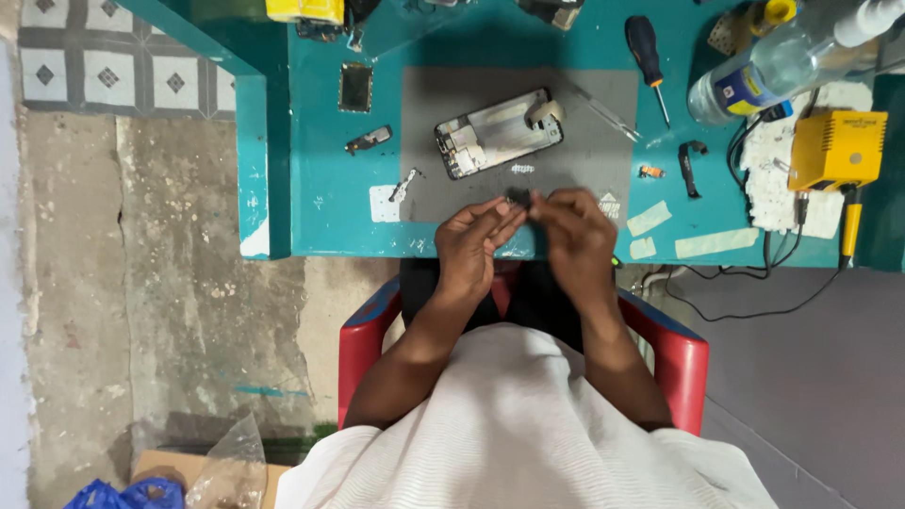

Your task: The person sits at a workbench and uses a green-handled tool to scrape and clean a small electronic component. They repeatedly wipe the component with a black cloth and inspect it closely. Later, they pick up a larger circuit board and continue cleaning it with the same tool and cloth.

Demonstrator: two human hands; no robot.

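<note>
Left hand (474, 240) and right hand (575, 229) pinch a small dark part (518, 197) between fingertips, just below the opened phone frame (499, 133) on the grey mat (603, 151). Right of the mat: black-handled screwdriver (646, 57), clear plastic bottle (768, 66) with blue-yellow label, boxy yellow soldering station (837, 149) on the teal table (311, 188).

small dark part (519, 197): too small to identify | clear bottle (782, 61): top cut by edge

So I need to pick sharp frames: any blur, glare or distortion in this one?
Head view: light is even and soft, with only faint shadows. The left hand and right hand are slightly blurred, and the small dark part they pinch is too soft to identify. The phone frame is sharper. The bottle shows glare, and the table edges splay, wide-angle.
</note>
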